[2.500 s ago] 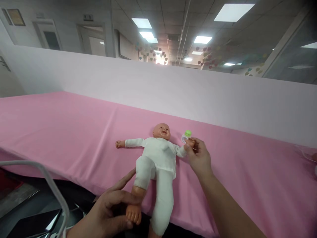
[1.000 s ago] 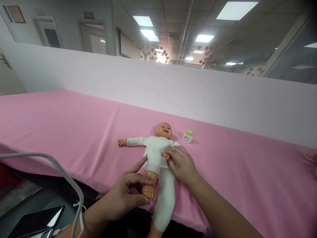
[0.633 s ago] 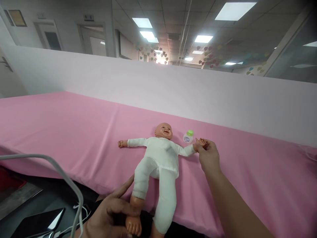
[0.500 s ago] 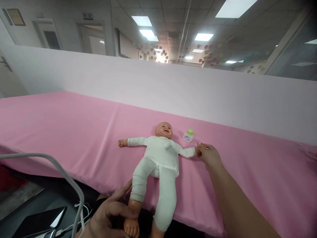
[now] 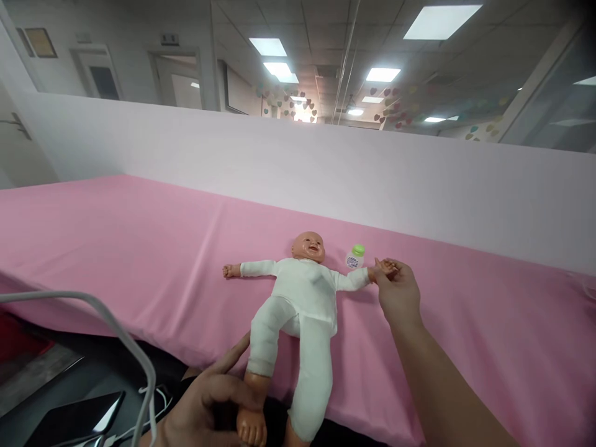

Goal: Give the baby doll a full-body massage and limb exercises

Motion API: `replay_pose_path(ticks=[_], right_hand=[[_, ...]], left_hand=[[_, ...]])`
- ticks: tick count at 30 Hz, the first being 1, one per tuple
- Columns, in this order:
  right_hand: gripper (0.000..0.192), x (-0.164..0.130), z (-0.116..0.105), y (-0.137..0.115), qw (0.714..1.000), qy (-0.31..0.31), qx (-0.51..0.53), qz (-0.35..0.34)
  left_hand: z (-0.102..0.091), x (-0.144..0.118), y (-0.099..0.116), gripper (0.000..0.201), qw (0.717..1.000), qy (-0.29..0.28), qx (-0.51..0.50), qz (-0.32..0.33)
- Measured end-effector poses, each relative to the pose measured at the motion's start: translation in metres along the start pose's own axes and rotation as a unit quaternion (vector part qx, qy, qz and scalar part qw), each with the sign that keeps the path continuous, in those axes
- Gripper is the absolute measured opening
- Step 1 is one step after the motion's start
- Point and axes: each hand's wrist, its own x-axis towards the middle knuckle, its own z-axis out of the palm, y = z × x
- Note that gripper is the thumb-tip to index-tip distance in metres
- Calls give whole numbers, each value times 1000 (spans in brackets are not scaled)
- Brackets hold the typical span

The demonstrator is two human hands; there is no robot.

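A baby doll (image 5: 305, 292) in a white cloth suit lies on its back on the pink sheet (image 5: 153, 248), its legs reaching over the near edge. My right hand (image 5: 399, 290) pinches the doll's hand at the right, thumb and fingers closed around it. Down at the lower left, my left hand (image 5: 209, 397) is curled around the doll's ankle and foot, with the index finger stretched along the leg. Part of the left palm is hidden. Beside the doll's head stands a small clear bottle (image 5: 355, 256) with a green cap and a label.
A white partition (image 5: 298, 161) runs behind the pink surface. At the lower left a grey cable (image 5: 116, 329) arches up in front. A black phone (image 5: 77, 422) rests on a dark seat there, with a thin white cord (image 5: 161, 397) close by.
My right hand has lifted slightly and turned the doll's hand up, bending its wrist. The left hand keeps its hold on the foot. The view has tilted up a little.
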Motion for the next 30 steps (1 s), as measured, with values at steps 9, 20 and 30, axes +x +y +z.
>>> replay_pose_path(ticks=[9, 20, 30], right_hand=[[23, -64, 30, -47, 940, -168, -75, -286], [28, -79, 45, -48, 855, -318, -108, -396], [48, -20, 13, -26, 995, -87, 47, 3]], left_hand=[[10, 66, 61, 28, 998, -56, -15, -16], [24, 112, 57, 29, 996, -54, -46, 45], [18, 23, 27, 29, 1000, 23, -19, -3]])
